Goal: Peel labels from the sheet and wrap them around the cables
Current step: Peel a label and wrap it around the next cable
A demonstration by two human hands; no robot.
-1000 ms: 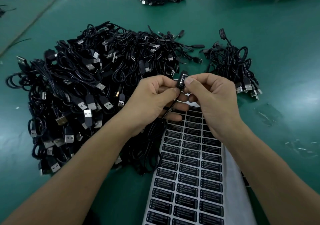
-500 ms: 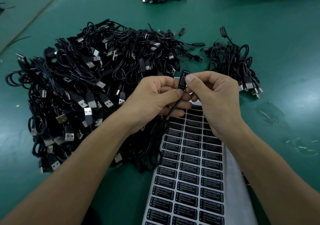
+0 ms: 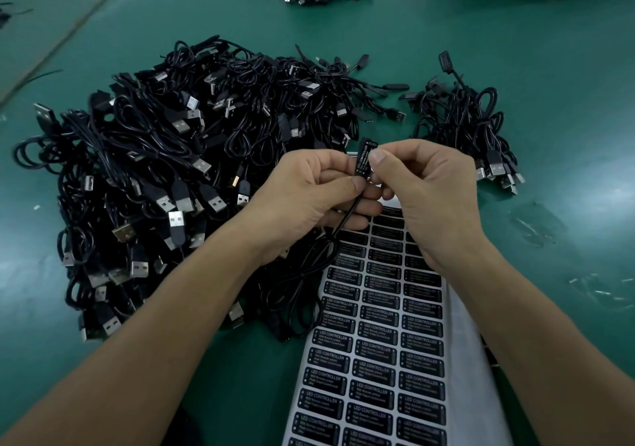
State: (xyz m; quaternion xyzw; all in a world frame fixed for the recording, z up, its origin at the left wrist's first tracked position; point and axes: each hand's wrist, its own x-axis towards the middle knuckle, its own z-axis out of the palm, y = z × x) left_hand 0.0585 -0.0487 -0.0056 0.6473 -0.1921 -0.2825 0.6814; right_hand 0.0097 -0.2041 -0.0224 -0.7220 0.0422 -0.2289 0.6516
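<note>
**Q:** What is at the centre?

**A:** A black label (image 3: 365,160) printed "LED CONTROLLER" in white. It stands nearly upright on a thin black cable (image 3: 344,220), raised over the far end of the sheet (image 3: 378,346). The sheet (rows of matching black labels on pale backing) lies on the green tabletop (image 3: 515,50).

**Q:** And the hands?

**A:** Both are closed, with fingers curled. The left hand (image 3: 305,201) pinches the cable at the label's lower end between thumb and forefinger. From there the cable runs down across its fingers to a loose coil just left of the sheet. The right hand (image 3: 436,198) pinches the label's right side with thumb and forefinger.

**Q:** What lies around them?

**A:** A large heap (image 3: 165,156) of black USB cables sits to the left. A smaller bundle (image 3: 470,126) lies on the far right.
</note>
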